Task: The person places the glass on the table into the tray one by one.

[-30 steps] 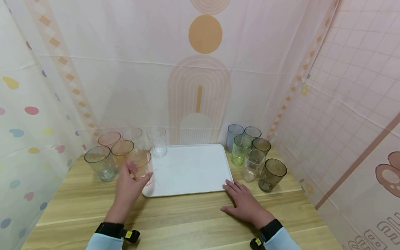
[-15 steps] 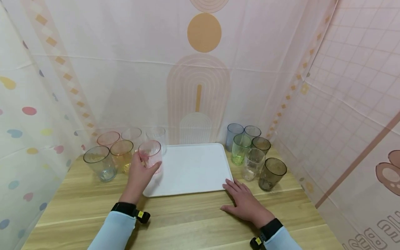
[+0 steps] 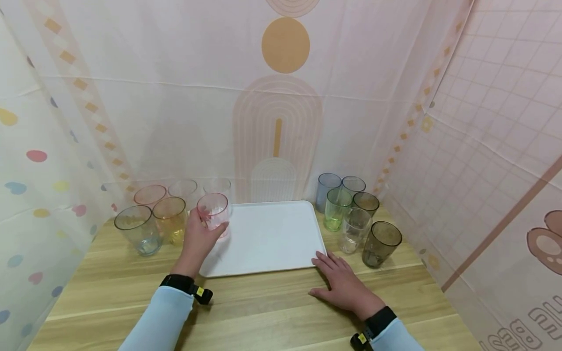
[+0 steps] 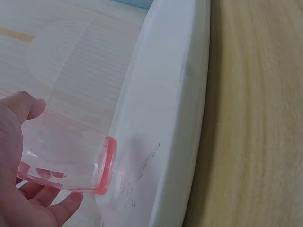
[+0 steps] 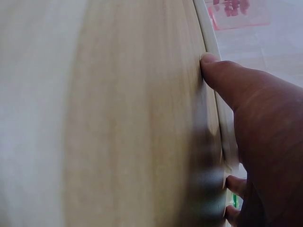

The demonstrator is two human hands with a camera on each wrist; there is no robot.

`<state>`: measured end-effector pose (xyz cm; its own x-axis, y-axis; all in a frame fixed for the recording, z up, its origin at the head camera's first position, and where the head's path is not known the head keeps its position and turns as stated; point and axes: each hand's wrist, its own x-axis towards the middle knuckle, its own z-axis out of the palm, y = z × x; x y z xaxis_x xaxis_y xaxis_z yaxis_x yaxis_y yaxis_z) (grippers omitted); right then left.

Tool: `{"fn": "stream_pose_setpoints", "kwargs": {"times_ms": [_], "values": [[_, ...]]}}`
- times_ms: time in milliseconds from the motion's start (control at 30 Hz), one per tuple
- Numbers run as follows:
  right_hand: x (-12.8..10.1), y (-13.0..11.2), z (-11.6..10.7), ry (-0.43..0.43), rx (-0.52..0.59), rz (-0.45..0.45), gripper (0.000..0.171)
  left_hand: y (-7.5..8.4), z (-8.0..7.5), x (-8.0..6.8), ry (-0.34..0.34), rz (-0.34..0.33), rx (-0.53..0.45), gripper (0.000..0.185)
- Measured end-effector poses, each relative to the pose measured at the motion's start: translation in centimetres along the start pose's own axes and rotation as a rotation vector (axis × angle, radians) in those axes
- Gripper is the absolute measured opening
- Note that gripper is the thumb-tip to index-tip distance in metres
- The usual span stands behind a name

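left hand (image 3: pixel 198 240): fingers curled round the pink cup (image 3: pixel 213 213), held over the near-left corner of the white tray (image 3: pixel 272 239)
right hand (image 3: pixel 344 285): flat, fingers straight, on the desk (image 3: pixel 263 312), touching the tray's edge
risk: smooth clear plastic could slip, or knock the amber cup (image 3: pixel 170 217) just left of the hand
surfaces: matte round-cornered tray, wood-grain desk
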<state>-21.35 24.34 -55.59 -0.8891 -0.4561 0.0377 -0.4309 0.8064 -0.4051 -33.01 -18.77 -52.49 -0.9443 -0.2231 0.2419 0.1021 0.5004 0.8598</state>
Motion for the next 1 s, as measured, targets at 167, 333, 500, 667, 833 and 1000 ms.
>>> {"fn": "stream_pose_setpoints", "kwargs": {"times_ms": [167,333,500,667,833,1000], "values": [[0.01,-0.13,0.0,-0.009,-0.007,0.005,0.087,-0.3,0.13,0.24,-0.013,0.01,0.005,0.075],[0.07,-0.19,-0.12,-0.013,-0.012,0.007,0.087,-0.6,0.32,0.43,-0.033,-0.001,0.004,0.075],[0.13,-0.28,-0.25,-0.014,-0.015,0.008,0.087,-0.85,0.41,0.49,-0.051,-0.021,-0.001,0.077],[0.13,-0.43,-0.42,-0.018,0.0,0.007,0.087,-0.84,0.3,0.5,-0.059,-0.026,0.001,0.082],[0.17,-0.4,-0.37,-0.024,-0.002,0.011,0.087,-0.89,0.05,0.41,-0.078,-0.036,-0.022,0.101],[0.11,-0.41,-0.34,-0.023,-0.005,0.011,0.087,-0.97,-0.44,-0.37,-0.092,-0.062,-0.043,0.108]]}}
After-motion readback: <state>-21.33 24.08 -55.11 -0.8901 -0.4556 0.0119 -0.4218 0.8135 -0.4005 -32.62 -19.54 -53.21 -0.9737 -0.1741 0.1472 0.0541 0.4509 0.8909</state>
